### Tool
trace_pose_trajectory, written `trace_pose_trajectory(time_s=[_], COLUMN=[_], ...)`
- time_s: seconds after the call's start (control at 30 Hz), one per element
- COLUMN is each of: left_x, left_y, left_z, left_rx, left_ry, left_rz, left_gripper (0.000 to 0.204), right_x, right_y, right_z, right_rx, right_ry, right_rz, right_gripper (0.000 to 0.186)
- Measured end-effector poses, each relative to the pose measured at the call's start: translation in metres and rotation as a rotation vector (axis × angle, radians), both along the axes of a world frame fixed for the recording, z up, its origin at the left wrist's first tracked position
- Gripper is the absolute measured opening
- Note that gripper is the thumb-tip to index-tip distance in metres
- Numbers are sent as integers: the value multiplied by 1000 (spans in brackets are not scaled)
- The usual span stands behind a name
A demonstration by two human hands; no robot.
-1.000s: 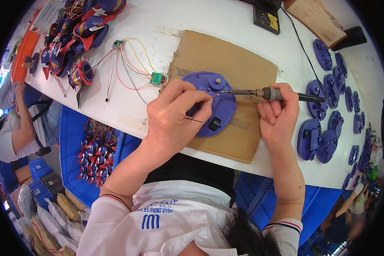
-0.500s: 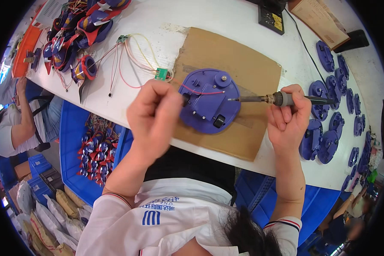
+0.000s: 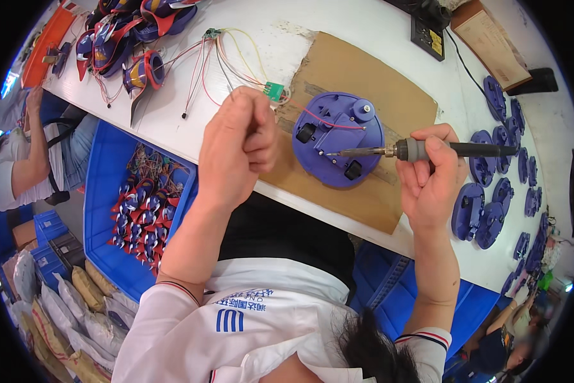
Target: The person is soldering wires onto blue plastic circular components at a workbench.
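Note:
My right hand is closed around the grey-and-black handle of a soldering iron. Its tip lies over a round purple plastic base with black wheels and screws, resting on cardboard. A red wire runs across the base to a small green circuit board, which has thin coloured wires looping to a second board. Left of the base, my left hand is closed near the green board. A thin grey wire reaches its fingertips; whatever they pinch is too small to make out.
Winged toy shells with wires lie at top left. More purple bases line the right. A tool stand sits at the back. A blue bin of shells and a co-worker are at left, sacks below.
My left hand has moved left and up, off the purple base, uncovering the red wire on it. The iron's tip has shifted down relative to that wire's end.

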State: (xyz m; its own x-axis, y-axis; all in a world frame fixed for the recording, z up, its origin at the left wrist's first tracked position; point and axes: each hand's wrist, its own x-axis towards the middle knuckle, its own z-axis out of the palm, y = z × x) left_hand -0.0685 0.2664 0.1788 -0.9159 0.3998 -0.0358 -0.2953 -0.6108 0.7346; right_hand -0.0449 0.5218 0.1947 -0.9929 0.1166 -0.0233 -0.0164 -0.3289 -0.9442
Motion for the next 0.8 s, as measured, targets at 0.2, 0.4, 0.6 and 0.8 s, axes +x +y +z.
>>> trace_pose_trajectory(time_s=[0.2, 0.4, 0.6, 0.8], left_x=[19, 32, 37, 32], left_y=[4, 15, 21, 24], left_z=[-12, -14, -18, -32], left_rx=[-838, -1091, -1059, -1152], left_ry=[605, 711, 661, 909], left_rz=[239, 426, 618, 726], left_gripper=[18, 7, 18, 24], right_x=[2, 4, 3, 4], right_y=[-11, -10, -10, -12], right_z=[-10, -13, -15, -15], right_rx=[-82, -81, -96, -73], right_ry=[-4, -1, 24, 5], right_rz=[-55, -58, -49, -64], right_gripper=[17, 18, 18, 19])
